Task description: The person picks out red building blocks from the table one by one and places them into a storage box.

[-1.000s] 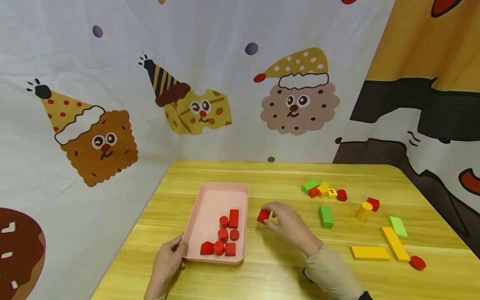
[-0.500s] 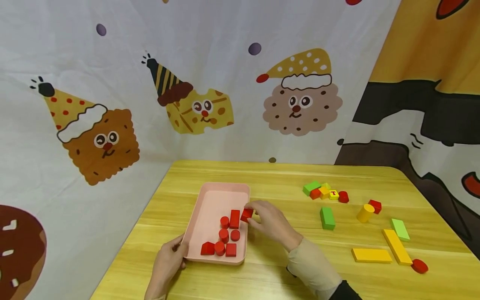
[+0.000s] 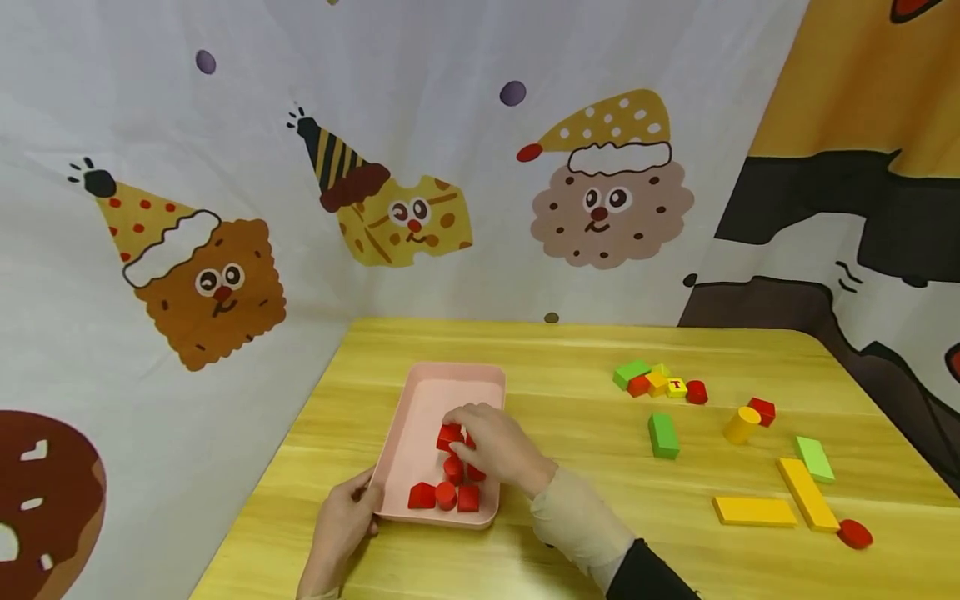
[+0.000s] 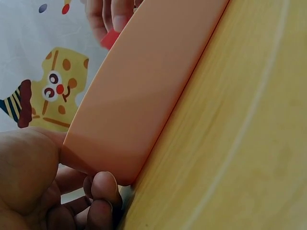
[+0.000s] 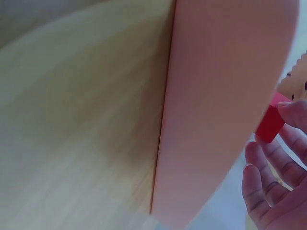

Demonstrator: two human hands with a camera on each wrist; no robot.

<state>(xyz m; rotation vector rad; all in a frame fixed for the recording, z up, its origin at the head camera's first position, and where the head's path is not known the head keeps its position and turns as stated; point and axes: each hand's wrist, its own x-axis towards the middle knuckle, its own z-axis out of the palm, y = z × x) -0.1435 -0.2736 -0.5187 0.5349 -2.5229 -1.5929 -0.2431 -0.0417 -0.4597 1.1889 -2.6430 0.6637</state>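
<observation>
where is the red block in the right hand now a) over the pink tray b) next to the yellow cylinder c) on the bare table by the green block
a: the right hand pinches the small red wooden block above the shallow pink plastic tray, among the other red pieces there.

The right hand (image 3: 491,446) covers some red blocks (image 3: 444,492) in the pink tray (image 3: 420,400), perhaps two.

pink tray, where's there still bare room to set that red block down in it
The far half of the pink tray is bare, bordered by its back rim and the red block the right hand pinches. The near end is crowded with red pieces by the rim the left hand grips. On the table, the strip between tray and green block is bare too.
</observation>
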